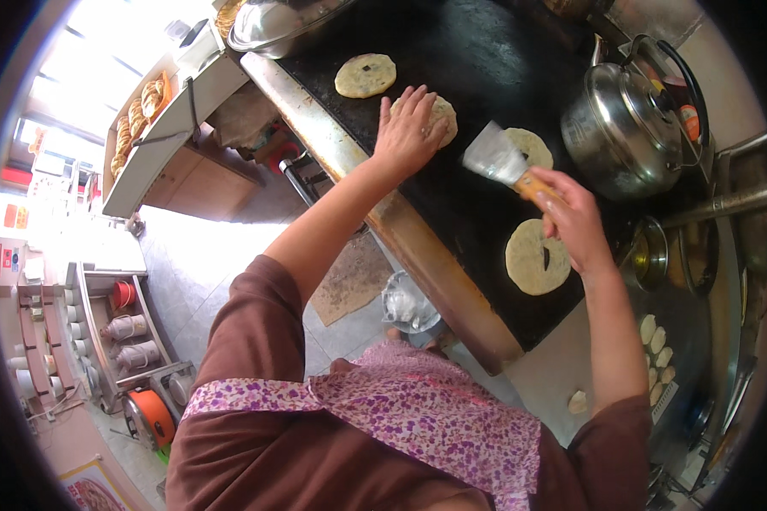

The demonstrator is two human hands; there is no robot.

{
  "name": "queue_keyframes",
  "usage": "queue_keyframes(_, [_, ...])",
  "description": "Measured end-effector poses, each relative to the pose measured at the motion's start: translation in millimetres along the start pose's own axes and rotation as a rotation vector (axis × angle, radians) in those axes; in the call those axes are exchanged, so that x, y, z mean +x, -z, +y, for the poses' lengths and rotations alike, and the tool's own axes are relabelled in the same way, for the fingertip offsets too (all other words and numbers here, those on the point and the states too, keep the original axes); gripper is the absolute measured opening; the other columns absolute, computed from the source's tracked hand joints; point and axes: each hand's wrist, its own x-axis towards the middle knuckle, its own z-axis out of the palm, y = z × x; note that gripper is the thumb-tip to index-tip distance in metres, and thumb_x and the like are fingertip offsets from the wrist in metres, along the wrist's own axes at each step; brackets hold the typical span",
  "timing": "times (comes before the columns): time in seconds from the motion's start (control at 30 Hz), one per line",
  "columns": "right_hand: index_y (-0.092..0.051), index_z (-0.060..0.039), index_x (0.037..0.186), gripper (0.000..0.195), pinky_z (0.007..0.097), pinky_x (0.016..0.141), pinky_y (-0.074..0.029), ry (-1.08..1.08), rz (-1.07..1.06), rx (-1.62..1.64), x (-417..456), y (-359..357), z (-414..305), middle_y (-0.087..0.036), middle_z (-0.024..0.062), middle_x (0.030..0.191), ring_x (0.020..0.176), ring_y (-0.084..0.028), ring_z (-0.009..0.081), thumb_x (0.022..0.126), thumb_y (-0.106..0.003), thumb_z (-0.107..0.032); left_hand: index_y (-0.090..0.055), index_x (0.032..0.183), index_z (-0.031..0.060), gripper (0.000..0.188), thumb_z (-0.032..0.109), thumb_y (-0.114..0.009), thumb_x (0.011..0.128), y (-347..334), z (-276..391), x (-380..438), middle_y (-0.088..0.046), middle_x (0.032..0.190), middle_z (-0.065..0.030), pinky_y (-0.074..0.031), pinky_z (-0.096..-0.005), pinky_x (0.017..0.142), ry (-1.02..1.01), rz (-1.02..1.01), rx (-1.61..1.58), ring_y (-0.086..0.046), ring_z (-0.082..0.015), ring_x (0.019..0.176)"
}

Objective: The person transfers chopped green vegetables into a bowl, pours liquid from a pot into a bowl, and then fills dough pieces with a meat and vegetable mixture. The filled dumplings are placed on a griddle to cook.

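Several round flatbreads lie on a black griddle. My left hand rests, palm down and fingers spread, on one flatbread, hiding much of it. In my right hand is a wide metal scraper, gripped by its wooden handle. Its blade points to the upper left and partly covers a flatbread with a dark slit. Below the right hand lies another flatbread with a dark slit in its middle. A further flatbread, with a small dark hole, is at the upper left.
A steel kettle stands right of the griddle, with a metal bowl of yellowish liquid below it. Pale dough pieces lie at the lower right. The griddle's metal edge runs before me. A domed metal lid sits at the upper left.
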Motion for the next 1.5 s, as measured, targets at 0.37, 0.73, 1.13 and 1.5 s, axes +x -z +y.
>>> queue_keyframes(0.37, [-0.055, -0.0079, 0.130, 0.034, 0.0170, 0.054, -0.042, -0.081, -0.047, 0.574, 104, -68, 34, -0.064, 0.0024, 0.103, 0.064, -0.052, 0.0046, 0.098, -0.056, -0.016, -0.041, 0.143, 0.0066, 0.065, 0.054, -0.038, 0.098, -15, 6, 27, -0.035, 0.152, -0.0197, -0.013, -0.0661, 0.113, 0.016, -0.302, 0.132, -0.029, -0.0321, 0.144])
queue_keyframes(0.73, [-0.054, -0.0045, 0.135, 0.036, 0.0195, 0.059, -0.046, 0.273, 0.186, -0.165, 121, -49, -17, -0.066, 0.0076, 0.111, 0.068, -0.057, 0.0069, 0.099, -0.050, -0.009, -0.038, 0.145, 0.0055, 0.062, 0.046, -0.044, 0.099, 11, -86, 68, -0.033, 0.154, -0.0173, -0.014, -0.0588, 0.117, 0.243, 0.016, 0.055, -0.024, -0.0338, 0.146])
queue_keyframes(1.13, [-0.057, -0.0073, 0.124, 0.027, 0.0198, 0.052, -0.045, -0.144, -0.147, 0.558, 226, -152, 4, -0.062, 0.0010, 0.095, 0.068, -0.055, 0.0088, 0.098, -0.057, -0.014, -0.039, 0.144, 0.0038, 0.072, 0.059, -0.030, 0.099, 25, -81, 63, -0.033, 0.154, -0.0194, -0.006, -0.0592, 0.117, 0.339, -0.179, 0.048, -0.026, -0.0322, 0.146])
queue_keyframes(1.5, [-0.056, -0.0096, 0.130, 0.038, 0.0365, 0.099, -0.047, 0.905, 0.428, -0.392, 207, -101, -37, -0.062, 0.0161, 0.125, 0.116, -0.059, 0.0343, 0.092, -0.062, -0.007, -0.061, 0.119, 0.0032, 0.039, 0.019, -0.069, 0.084, 77, -80, 100, -0.061, 0.114, -0.0164, -0.047, -0.0370, 0.096, 0.113, 0.496, -0.483, -0.059, -0.0297, 0.109])
